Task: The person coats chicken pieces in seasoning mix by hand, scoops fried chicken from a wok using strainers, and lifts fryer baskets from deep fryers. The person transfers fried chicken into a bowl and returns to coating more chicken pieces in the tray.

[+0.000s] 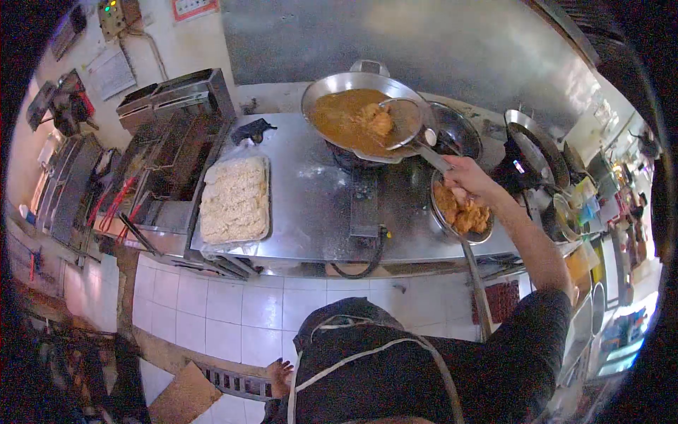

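My right hand (470, 178) is closed around the handle of a wire-mesh skimmer (406, 121). The skimmer's head is over the wok (311, 106), which holds brownish bubbling oil, and golden fried pieces (376, 120) lie at its mesh. Below my right hand stands a metal bowl (439, 225) with browned fried pieces (470, 218) in it, partly covered by the hand. A long metal handle (474, 279) extends from this bowl toward my body. Down by my side hangs my left hand (281, 374), fingers apart, holding nothing.
On the steel counter (304, 212), a tray of pale crumb-coated pieces (234, 201) sits at the left, with a black item (253, 131) behind it. Deep fryers (169, 162) stand further left. Dark pans (455, 131) are to the right of the wok. A hose (378, 258) hangs at the counter's front.
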### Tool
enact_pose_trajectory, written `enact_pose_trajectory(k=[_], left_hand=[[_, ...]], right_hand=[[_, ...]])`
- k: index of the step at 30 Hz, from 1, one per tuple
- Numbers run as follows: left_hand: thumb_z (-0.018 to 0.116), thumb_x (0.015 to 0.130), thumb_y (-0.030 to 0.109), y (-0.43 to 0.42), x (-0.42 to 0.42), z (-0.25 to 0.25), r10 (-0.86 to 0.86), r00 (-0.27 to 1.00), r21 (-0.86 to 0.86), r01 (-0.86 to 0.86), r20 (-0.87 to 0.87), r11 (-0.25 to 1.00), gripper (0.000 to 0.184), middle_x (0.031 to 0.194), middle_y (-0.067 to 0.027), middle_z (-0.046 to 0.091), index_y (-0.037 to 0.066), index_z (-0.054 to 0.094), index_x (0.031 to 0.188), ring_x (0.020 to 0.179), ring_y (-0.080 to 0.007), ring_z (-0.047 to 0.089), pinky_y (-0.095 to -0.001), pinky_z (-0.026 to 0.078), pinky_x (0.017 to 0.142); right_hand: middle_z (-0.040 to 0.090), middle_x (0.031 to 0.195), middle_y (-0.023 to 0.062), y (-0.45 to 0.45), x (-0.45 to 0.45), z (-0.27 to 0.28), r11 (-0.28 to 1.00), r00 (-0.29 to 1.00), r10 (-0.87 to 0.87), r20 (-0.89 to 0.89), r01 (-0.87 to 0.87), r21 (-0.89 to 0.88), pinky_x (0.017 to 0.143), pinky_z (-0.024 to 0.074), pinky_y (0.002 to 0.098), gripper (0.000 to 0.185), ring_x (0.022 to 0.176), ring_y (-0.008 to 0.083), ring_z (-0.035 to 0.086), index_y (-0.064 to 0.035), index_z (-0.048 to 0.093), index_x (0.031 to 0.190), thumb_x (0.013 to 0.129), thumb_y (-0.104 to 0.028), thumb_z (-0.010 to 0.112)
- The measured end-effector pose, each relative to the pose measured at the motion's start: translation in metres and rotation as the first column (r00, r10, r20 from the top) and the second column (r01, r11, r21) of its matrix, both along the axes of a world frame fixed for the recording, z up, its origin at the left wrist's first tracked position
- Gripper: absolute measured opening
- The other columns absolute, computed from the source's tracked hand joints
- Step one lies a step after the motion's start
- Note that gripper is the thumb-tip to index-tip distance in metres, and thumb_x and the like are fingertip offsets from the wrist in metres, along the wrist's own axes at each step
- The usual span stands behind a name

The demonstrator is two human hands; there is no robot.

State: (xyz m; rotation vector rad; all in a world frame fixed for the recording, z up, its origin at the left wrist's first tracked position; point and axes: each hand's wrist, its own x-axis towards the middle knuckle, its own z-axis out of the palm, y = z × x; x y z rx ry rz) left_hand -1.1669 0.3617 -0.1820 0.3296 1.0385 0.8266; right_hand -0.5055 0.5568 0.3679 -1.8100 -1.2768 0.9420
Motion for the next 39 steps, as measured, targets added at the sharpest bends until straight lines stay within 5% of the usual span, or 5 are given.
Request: enact_pose_trajectory(k=[2,10,26,30,39], left_hand=[[0.051,0.084,0.027,0.015,0.003,0.002,-0.007,1.000,-0.029,0.006,-0.017,1.000,0.048,0.102,-0.0187,0.056,0.002,0.038,0.121,0.081,-0.0292,0.060,-0.0332,0.049,0.061],[0.050,0.083,0.016,0.115,0.037,0.055,-0.032,0.932,-0.222,-0.053,-0.361,0.974,0.032,0.088,-0.0203,0.060,-0.003,0.048,0.109,0.061,-0.0316,0.062,-0.0304,0.045,0.039],[0.049,0.086,0.019,0.001,-0.004,-0.009,-0.007,0.935,0.002,0.008,-0.354,1.000,0.036,0.104,-0.0230,0.049,-0.008,0.044,0.108,0.092,-0.0338,0.055,-0.0428,0.052,0.070],[0.050,0.085,0.023,-0.007,-0.016,-0.009,0.093,0.988,-0.187,-0.069,0.123,0.980,0.040,0.109,-0.0224,0.049,-0.001,0.042,0.115,0.090,-0.0331,0.055,-0.0411,0.049,0.076],[0.042,0.087,0.026,0.050,0.011,-0.009,-0.071,0.971,-0.103,0.049,-0.230,0.994,0.042,0.104,-0.0173,0.056,0.006,0.038,0.124,0.083,-0.0316,0.061,-0.0336,0.047,0.057]], right_hand=[[0.047,0.059,-0.0024,0.009,-0.003,-0.005,0.999,0.975,0.037,0.217,-0.033,-0.021,0.040,0.0321,0.0190,0.036,0.046,0.0032,0.042,-0.0012,0.047,0.116,0.080,-0.005,0.049],[0.046,0.057,0.0051,0.069,-0.062,-0.025,0.994,0.628,-0.074,-0.774,0.108,-0.008,0.034,0.0361,0.0282,0.014,0.039,0.0135,0.043,-0.0046,0.047,0.084,0.073,0.004,0.050],[0.043,0.054,0.0039,0.078,-0.121,-0.048,0.948,0.706,-0.094,-0.702,0.279,0.154,0.036,0.0380,0.0298,0.010,0.038,0.0131,0.038,-0.0045,0.046,0.085,0.079,0.002,0.042],[0.046,0.055,0.0083,0.053,-0.125,-0.034,0.943,0.706,-0.122,-0.698,0.301,0.140,0.035,0.0385,0.0331,0.011,0.039,0.0164,0.044,-0.0007,0.047,0.087,0.076,0.002,0.046],[0.045,0.059,0.0039,0.049,-0.123,-0.020,0.922,0.660,-0.101,-0.744,0.343,0.179,0.036,0.0364,0.0283,0.019,0.039,0.0113,0.039,-0.0043,0.047,0.099,0.081,0.000,0.044]])
